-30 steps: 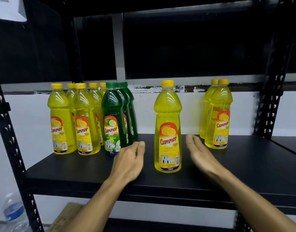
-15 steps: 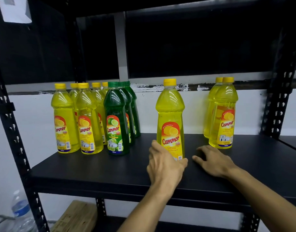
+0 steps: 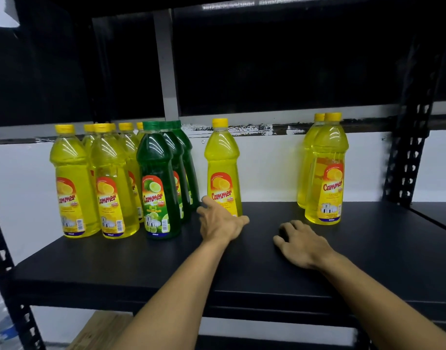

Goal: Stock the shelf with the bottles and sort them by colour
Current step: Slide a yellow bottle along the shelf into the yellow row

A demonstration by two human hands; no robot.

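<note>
A black shelf board [image 3: 141, 261] carries all the bottles. At its left stand several yellow bottles [image 3: 67, 183], and right beside them a row of three green bottles [image 3: 156, 183]. A lone yellow bottle [image 3: 223, 168] stands mid-shelf, close to the green row. My left hand [image 3: 220, 223] wraps its base from the front, thumb on the left side and fingers on the right. Two more yellow bottles [image 3: 328, 173] stand at the far right. My right hand [image 3: 300, 241] rests on the shelf between them and the lone bottle, fingers loosely curled, holding nothing.
Black perforated uprights stand at the right [image 3: 413, 157] and left [image 3: 4, 261]. Another dark shelf hangs low overhead. Below are a cardboard box [image 3: 100, 329] and a clear water bottle [image 3: 4, 327]. Bare board lies between the lone bottle and the right pair.
My left hand moved from the shelf onto the lone yellow bottle's base and slid it back and left, toward the green row. My right hand dropped onto the shelf with its fingers curled.
</note>
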